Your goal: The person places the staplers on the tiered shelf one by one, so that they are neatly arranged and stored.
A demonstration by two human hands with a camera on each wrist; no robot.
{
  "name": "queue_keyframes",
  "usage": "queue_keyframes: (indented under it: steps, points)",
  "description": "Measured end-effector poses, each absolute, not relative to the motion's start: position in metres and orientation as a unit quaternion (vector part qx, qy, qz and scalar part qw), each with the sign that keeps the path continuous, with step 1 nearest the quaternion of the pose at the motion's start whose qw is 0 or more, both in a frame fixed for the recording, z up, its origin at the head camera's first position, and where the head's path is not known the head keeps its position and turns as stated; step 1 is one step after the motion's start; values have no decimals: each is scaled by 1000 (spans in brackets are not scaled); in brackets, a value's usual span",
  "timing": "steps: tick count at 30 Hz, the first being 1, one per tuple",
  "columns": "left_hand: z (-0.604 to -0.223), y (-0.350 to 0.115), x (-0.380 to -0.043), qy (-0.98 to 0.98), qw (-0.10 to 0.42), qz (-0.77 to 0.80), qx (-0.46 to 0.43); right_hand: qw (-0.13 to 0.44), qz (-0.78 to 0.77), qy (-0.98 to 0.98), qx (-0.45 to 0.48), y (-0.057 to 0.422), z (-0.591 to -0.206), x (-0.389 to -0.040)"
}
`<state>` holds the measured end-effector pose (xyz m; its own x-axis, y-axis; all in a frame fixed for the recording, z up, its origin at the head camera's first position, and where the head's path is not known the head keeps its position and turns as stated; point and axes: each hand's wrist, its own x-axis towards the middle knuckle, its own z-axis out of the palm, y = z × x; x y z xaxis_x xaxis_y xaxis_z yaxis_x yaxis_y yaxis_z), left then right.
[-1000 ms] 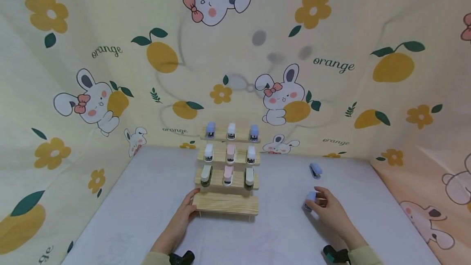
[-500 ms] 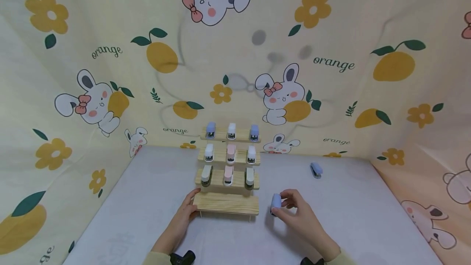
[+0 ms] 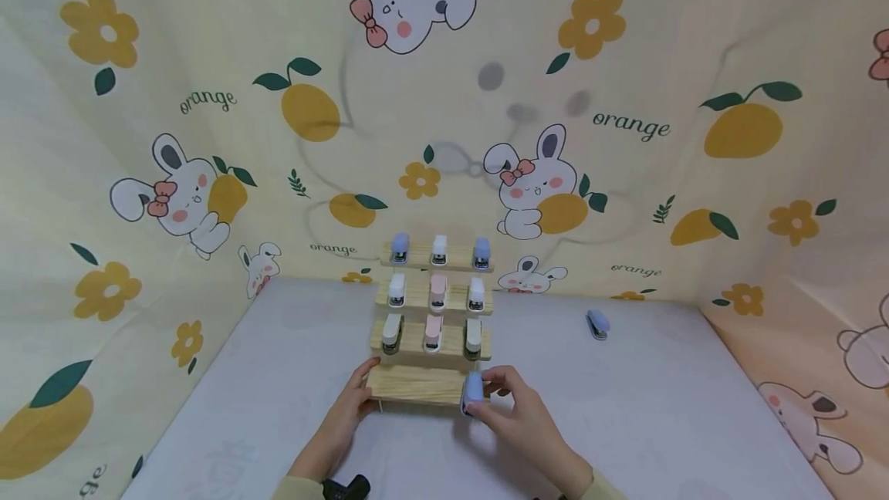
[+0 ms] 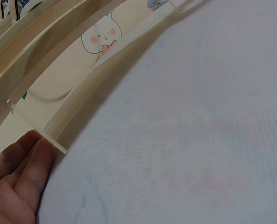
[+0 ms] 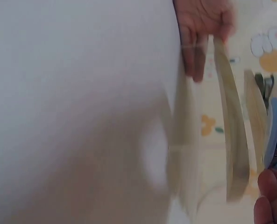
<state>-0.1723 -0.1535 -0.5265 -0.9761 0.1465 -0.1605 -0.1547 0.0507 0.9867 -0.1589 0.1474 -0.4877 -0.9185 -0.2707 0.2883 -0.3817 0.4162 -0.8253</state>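
A four-tier wooden display stand [image 3: 417,383] stands mid-table, with mini staplers on its upper three tiers. My left hand [image 3: 342,413] holds the left end of its lowest shelf; the left wrist view has its fingertips beside a thin leg [image 4: 49,140]. A light-blue mini stapler [image 3: 474,386] is pinched upright between my right hand's [image 3: 526,424] thumb and fingers. It overlaps the right end of the lowest shelf in the head view. From the right wrist, its blue side [image 5: 272,135] shows above my fingertips, at the view's right edge.
Another blue stapler [image 3: 598,325] lies on the white-covered table [image 3: 646,392], right of the stand. Pink [image 3: 433,330], white [image 3: 397,288] and blue staplers [image 3: 482,251] fill the upper tiers in rows. A printed cloth backdrop [image 3: 444,99] rises behind and at both sides.
My right hand has carried the blue stapler leftward from the table's right side to the lowest shelf's right end. My left hand has stayed at the stand's left end.
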Motion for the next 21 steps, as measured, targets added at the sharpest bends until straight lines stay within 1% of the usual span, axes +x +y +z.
queue_keyframes:
  steps: [10,14,21]
  points:
    - [-530,-156,-173,719,112,686,-2,-8,503,-836,218,95,-490,-167]
    - [-529,-156,-172,712,115,693,0,-18,502,-838,211,76,-489,-170]
    - [-530,-158,-171,702,119,702,19,-18,481,-851,211,52,-485,-179]
